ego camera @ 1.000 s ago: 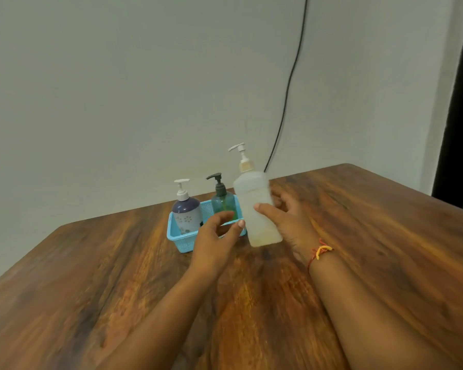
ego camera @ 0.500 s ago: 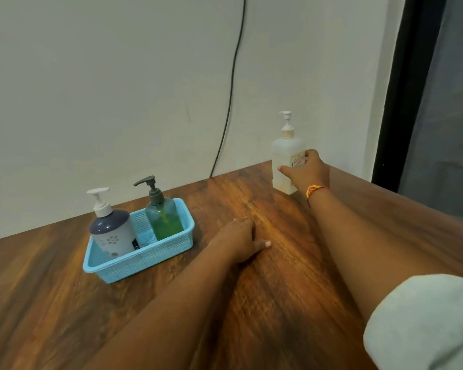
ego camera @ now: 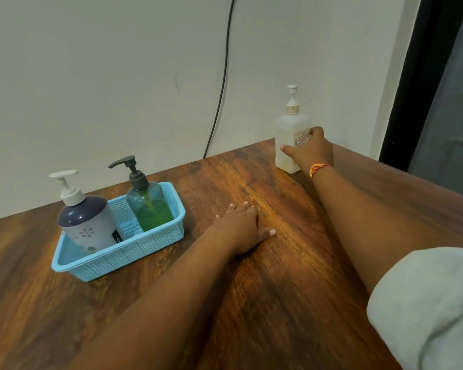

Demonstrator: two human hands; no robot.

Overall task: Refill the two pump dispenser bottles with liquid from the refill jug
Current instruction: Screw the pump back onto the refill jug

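Under right hand (ego camera: 312,150), white bottle (ego camera: 288,141)

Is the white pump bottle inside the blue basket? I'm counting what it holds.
No, the white pump bottle stands on the table near the wall, apart from the blue basket.

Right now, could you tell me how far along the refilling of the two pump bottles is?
Nothing looks refilled yet. Both pump bottles, the white-and-navy one and the green one, stand in the blue basket with pumps on. In hand: the right hand grips the white bottle standing on the table near the wall; the left hand lies flat. Left: opening both, pouring, closing.
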